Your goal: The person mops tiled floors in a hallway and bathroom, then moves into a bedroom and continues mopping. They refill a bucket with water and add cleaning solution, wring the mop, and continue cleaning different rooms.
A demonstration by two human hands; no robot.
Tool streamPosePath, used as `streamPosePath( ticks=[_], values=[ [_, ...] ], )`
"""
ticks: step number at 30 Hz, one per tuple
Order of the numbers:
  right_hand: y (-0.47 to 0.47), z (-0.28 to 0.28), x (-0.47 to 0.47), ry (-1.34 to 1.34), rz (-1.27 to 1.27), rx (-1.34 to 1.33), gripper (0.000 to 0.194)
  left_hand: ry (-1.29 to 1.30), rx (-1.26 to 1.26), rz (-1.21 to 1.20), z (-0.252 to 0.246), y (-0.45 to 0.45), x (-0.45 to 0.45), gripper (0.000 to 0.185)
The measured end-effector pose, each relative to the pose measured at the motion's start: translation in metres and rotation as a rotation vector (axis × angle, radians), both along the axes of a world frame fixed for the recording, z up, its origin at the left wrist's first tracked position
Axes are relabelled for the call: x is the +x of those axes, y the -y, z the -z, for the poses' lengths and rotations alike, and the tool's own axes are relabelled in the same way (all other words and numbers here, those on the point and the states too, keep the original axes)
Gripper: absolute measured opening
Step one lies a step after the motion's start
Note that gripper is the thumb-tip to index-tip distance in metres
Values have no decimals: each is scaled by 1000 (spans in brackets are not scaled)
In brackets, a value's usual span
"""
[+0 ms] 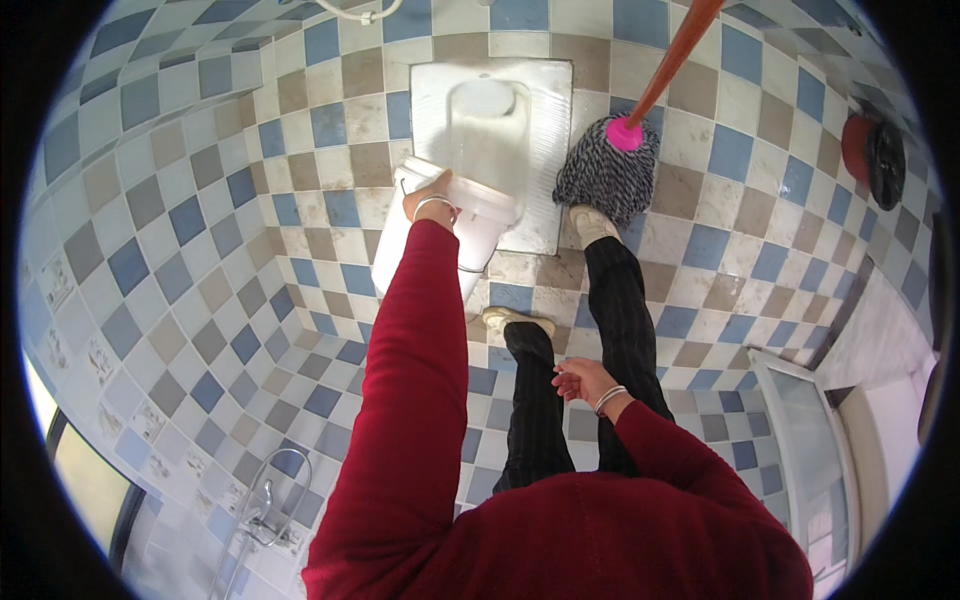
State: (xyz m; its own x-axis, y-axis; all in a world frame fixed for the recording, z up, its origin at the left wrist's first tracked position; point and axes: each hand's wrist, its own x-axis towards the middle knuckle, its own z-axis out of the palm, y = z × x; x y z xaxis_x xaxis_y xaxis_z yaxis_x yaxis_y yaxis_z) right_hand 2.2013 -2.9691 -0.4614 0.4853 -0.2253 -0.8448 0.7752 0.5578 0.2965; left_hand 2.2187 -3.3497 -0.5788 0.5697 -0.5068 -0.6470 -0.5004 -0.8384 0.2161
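Observation:
My left hand (pixel 431 201) grips the rim of a white plastic bucket (pixel 487 232), which leans at a slant with its top over the near left part of a white ceramic squat toilet (pixel 547 157). The inside of the bucket is hidden from view. In front of my body, my right hand (pixel 585 380) hangs in the air with loosely bent fingers and holds nothing. A string mop with a grey and black head (pixel 607 172), a pink collar (pixel 625 133) and a reddish-brown handle (pixel 675 56) stands head-down at the toilet's right side, against my right shoe (pixel 592 223).
The tiled floor (pixel 675 289) has brown smears and wet, shiny spots. At the right wall sits a red bin with a black bag (pixel 885 165). A white-framed door (pixel 806 442) stands at lower right. A shower hose and tap (pixel 262 517) hang on the left wall.

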Motion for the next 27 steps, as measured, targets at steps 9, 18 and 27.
streamPosePath(
  ticks=[9,18,27],
  values=[
    [9,4,-7,-154,-103,31,26,-243,-2,-30,-39,-17,101,62],
    [24,-9,-46,-276,-259,24,25,-504,-146,-384,-71,-106,305,52],
    [76,-49,-71,-763,-773,46,22,-290,-319,-813,-67,-146,451,40]
  ],
)
